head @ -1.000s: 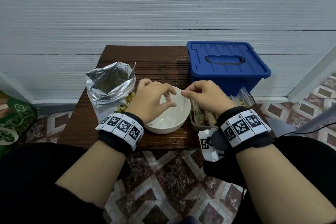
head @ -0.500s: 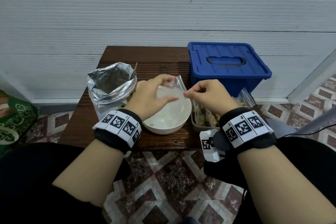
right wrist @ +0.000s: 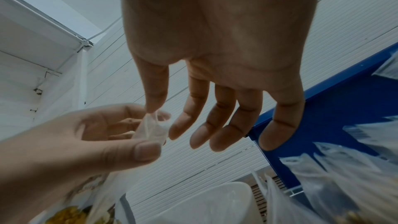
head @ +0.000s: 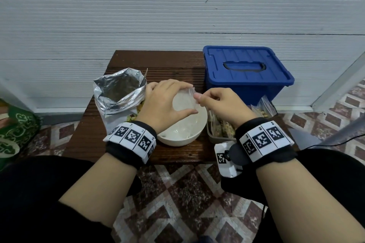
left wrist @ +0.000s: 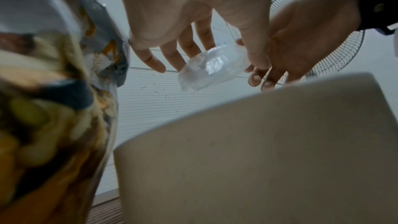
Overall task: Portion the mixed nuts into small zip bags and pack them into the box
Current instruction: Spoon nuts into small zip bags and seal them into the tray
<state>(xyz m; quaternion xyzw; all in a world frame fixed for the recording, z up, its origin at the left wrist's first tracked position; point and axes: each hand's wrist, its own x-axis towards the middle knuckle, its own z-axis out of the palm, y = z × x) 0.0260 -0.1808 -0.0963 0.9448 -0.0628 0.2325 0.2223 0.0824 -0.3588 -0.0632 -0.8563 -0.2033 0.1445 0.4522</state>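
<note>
The surface (head: 94,144) is a small dark wooden table. At its far right corner stands the blue box (head: 246,73), with its lid closed. At the left edge stands the big foil bag (head: 118,96), open at the top, with the nuts inside. The white bowl (head: 183,134) sits at the near edge, in the middle, and just beside it on the right is a clear tub (head: 219,134) with filled bags.

I hold a small empty zip bag (head: 183,102) above the bowl. My left hand (head: 164,106) has its grip curled around the bag's body, thumb below and fingers above. My right hand (head: 221,102) pinches the bag's top edge between thumb and forefinger.

I think I am at the step of opening the bag. Next I must pull the two lips apart and keep the mouth wide for the nuts.

The bag's long axis seems to lie roughly left to right, with the mouth toward my right hand.
</note>
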